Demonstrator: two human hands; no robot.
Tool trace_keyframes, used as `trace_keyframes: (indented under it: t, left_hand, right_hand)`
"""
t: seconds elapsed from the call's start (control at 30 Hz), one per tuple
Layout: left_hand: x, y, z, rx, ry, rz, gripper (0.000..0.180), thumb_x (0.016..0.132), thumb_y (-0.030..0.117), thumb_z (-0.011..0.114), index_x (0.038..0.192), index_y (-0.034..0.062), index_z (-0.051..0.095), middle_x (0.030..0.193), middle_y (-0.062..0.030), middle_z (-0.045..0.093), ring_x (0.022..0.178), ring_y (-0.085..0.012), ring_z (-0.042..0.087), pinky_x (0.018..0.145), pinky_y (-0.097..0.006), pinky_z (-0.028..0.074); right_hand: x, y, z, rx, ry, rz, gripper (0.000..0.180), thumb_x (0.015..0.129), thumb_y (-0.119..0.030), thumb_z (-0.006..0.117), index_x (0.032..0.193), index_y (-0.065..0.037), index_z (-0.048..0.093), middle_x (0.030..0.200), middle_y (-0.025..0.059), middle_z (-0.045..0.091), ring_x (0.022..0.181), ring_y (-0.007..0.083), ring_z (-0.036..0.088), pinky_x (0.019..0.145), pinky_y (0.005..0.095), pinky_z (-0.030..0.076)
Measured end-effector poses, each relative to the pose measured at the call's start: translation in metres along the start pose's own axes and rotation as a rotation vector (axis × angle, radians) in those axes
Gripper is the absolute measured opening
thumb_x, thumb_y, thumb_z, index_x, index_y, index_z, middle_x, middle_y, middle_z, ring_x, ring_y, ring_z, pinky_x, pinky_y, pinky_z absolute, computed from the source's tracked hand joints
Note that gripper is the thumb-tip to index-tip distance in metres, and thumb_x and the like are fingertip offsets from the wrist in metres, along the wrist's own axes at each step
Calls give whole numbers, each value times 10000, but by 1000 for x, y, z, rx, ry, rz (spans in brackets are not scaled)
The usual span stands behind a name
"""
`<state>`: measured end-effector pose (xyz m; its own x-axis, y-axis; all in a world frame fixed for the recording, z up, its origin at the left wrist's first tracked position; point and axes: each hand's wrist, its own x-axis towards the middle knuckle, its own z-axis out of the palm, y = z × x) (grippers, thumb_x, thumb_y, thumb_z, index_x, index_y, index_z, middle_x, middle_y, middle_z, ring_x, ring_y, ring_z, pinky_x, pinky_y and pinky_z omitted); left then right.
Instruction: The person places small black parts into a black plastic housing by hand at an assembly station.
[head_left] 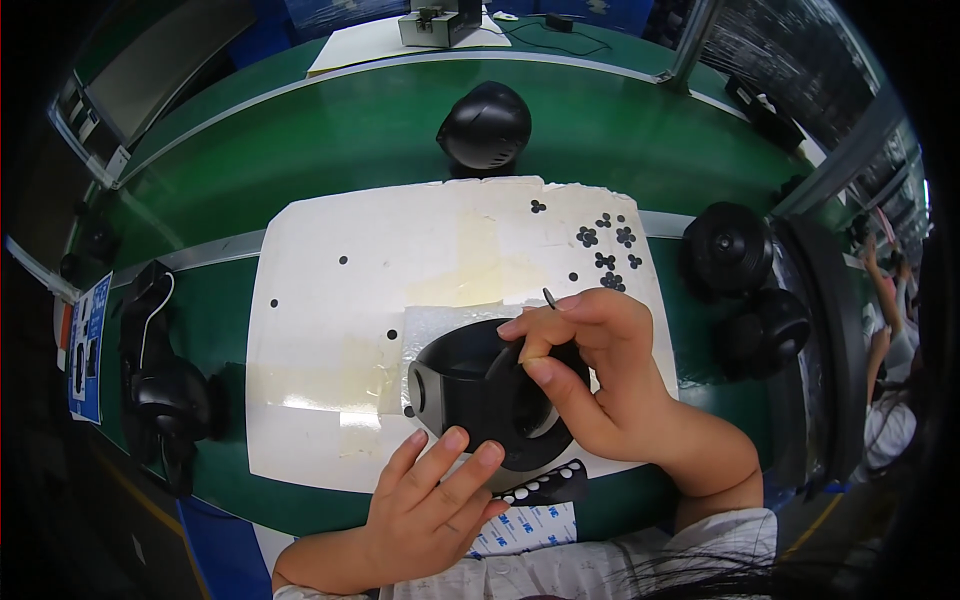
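A hollow, rounded black plastic shell [455, 405] with a grey face on its left side lies tilted on the white board in front of me. My left hand [425, 505] has its fingers stretched out, the tips resting against the shell's near edge. Over the shell's right side, my right hand [600, 375] is closed in a pinch, thumb against a bent finger. A thin, dark round pad [549, 298], seen nearly edge-on, stands out at its fingertips. The right fingers cover part of the shell's opening.
Small black round pads [587, 237] lie on the white board [310, 360], clustered at its far right. A black strip with white dots [545, 485] lies near me. Black domed parts stand beyond [487, 125], at right [728, 248] and at left [170, 398]. A metal-edged green bench surrounds them.
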<state>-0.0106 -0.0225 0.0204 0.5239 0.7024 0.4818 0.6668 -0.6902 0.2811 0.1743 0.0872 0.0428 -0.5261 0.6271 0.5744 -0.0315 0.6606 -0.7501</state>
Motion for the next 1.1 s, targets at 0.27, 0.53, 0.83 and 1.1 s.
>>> trace_keyframes:
  t: [0.27, 0.53, 0.83, 1.1]
  left_hand:
    - [1, 1, 0, 2, 10, 3, 186, 720, 197, 657, 758, 37, 571, 1273, -145, 415, 1209, -370, 332, 923, -494, 314]
    - [4, 4, 1, 15, 47, -95, 165, 692, 195, 676, 713, 66, 576, 1237, -33, 479, 1195, -242, 384, 912, -465, 330]
    - [7, 0, 6, -20, 98, -86, 174, 710, 186, 662, 679, 53, 554, 1235, -53, 482, 1180, -267, 400, 915, -470, 313]
    - [7, 1, 5, -33, 101, -101, 163, 740, 192, 642, 697, 57, 561, 1233, -54, 488, 1182, -263, 403, 927, -467, 306]
  right_hand:
    - [-5, -7, 3, 27, 57, 203, 317, 768, 74, 489, 1067, -21, 440, 852, 113, 516, 818, 236, 564, 861, 364, 407]
    - [-20, -36, -4, -832, -144, 37, 267, 728, -120, 620, 984, -79, 559, 1175, 145, 496, 1154, 290, 431, 969, 493, 240]
    - [-30, -25, -1, -215, -183, 220, 108, 824, -171, 558, 810, -65, 543, 1386, 242, 169, 1307, 414, 32, 1033, 447, 94]
    - [-30, -25, 2, -243, -185, 216, 114, 831, -174, 540, 803, -64, 537, 1386, 242, 172, 1302, 420, 63, 1028, 447, 114]
